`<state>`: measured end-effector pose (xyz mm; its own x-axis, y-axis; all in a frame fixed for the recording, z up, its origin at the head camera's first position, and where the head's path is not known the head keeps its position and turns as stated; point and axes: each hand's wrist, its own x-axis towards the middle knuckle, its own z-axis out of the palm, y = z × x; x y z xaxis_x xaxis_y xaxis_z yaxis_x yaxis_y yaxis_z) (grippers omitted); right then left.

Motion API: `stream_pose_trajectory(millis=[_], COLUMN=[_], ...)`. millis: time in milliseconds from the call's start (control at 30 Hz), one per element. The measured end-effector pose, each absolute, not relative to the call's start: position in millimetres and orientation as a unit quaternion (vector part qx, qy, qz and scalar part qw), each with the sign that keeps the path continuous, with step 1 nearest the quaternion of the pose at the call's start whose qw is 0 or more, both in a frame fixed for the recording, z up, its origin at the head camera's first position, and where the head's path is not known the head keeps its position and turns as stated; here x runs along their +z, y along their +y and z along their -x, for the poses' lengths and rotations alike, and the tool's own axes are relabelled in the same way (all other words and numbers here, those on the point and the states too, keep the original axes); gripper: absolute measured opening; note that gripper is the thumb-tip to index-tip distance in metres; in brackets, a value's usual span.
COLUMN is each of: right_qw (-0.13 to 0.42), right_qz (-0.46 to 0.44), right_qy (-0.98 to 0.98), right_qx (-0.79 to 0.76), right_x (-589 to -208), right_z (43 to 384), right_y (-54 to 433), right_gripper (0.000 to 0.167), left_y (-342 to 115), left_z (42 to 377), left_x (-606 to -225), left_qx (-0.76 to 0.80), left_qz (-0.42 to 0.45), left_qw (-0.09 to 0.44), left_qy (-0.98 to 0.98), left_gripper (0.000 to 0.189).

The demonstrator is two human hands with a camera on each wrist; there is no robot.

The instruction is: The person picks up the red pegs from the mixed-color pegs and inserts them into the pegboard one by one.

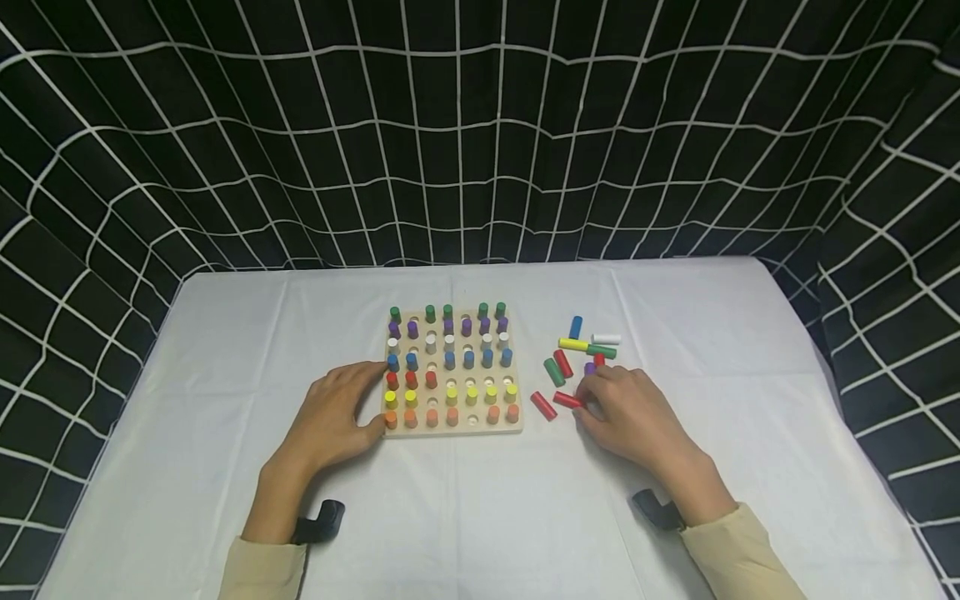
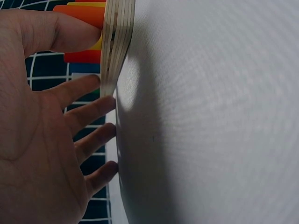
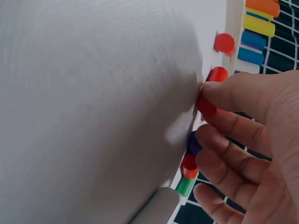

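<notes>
A wooden pegboard [image 1: 453, 431] carries rows of colored pegs in orange, yellow, red, blue, white, purple and green, with some holes bare. My left hand [image 1: 330, 414] rests at the board's left side, thumb and index finger touching its edge; in the left wrist view the fingers [image 2: 93, 109] are spread and fairly straight. Right of the board, my right hand [image 1: 632, 414] is over a scatter of loose pegs. Between its thumb and index finger it pinches a red peg [image 3: 206, 105]. The other fingers are loosely bent near a purple peg [image 3: 194, 143] and another red peg [image 3: 189, 166].
Loose pegs lie around the right hand: a blue peg [image 1: 576, 327], a yellow peg [image 1: 573, 343], a white peg [image 1: 606, 339], several red and green ones. A white cloth [image 1: 465, 517] covers the table. Dark netted curtains [image 1: 480, 133] stand behind and at the sides.
</notes>
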<state>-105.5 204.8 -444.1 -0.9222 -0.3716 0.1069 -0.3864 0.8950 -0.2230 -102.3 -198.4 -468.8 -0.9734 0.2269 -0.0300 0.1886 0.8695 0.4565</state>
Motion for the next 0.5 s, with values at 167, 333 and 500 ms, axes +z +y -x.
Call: stream_pose_trajectory(millis=[167, 333, 500], right_qw=[0.036, 0.030, 0.021], right_qz=[-0.194, -0.192, -0.187], right_qy=[-0.972, -0.971, -0.970], right_qx=[0.129, 0.141, 0.156], right_x=[-444.2, -441.8, -438.4], right_z=[105.4, 106.4, 107.5], right_y=[205.7, 205.4, 205.4], right_gripper=[0.013, 0.014, 0.017], left_y=[-198.1, -198.0, -198.8], left_z=[102.2, 101.9, 102.2], left_x=[-468.5, -468.7, -469.5], left_qx=[0.232, 0.231, 0.230], left_qz=[-0.107, -0.105, -0.105], left_qw=[0.043, 0.044, 0.042], left_qy=[0.966, 0.966, 0.967], left_gripper=[0.075, 0.075, 0.075])
